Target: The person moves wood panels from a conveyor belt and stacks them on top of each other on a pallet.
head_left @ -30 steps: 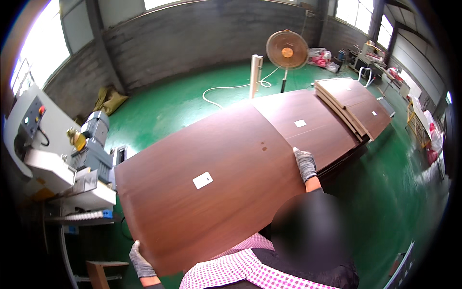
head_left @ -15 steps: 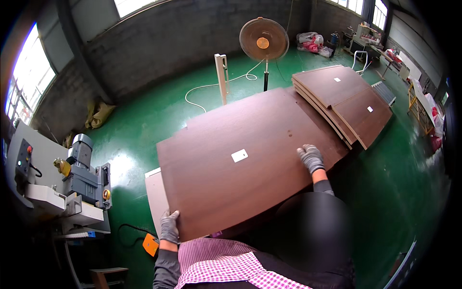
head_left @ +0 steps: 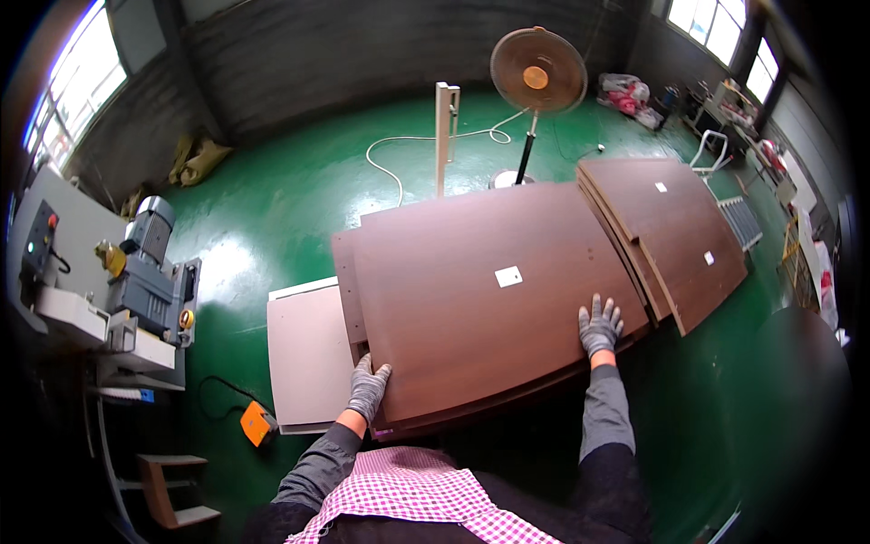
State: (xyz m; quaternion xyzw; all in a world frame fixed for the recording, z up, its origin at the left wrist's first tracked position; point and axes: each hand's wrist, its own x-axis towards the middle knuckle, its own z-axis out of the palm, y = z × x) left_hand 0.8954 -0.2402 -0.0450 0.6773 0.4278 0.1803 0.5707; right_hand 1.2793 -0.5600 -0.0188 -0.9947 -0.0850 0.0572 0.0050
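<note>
A large dark-brown wooden panel [head_left: 471, 317] with a small white label lies on top of other brown panels. My left hand [head_left: 367, 390], in a grey glove, holds its left edge near the front corner, thumb on the upper face. Close to the front right, my right hand [head_left: 600, 328], gloved too, rests on the panel with fingers spread. A strip of a lower panel [head_left: 349, 299] with small holes sticks out past the left edge.
A stack of brown panels [head_left: 666, 218] adjoins on the right. To the left are a pale panel [head_left: 308, 363], an orange foot pedal [head_left: 258, 423] and a grey machine with a motor [head_left: 149, 281]. Behind stand a fan [head_left: 537, 77] and a beige post [head_left: 442, 136].
The top panel has turned and settled squarer over the stack, uncovering a lower panel's left strip. My right hand has gone from curled to spread flat. The view has shifted.
</note>
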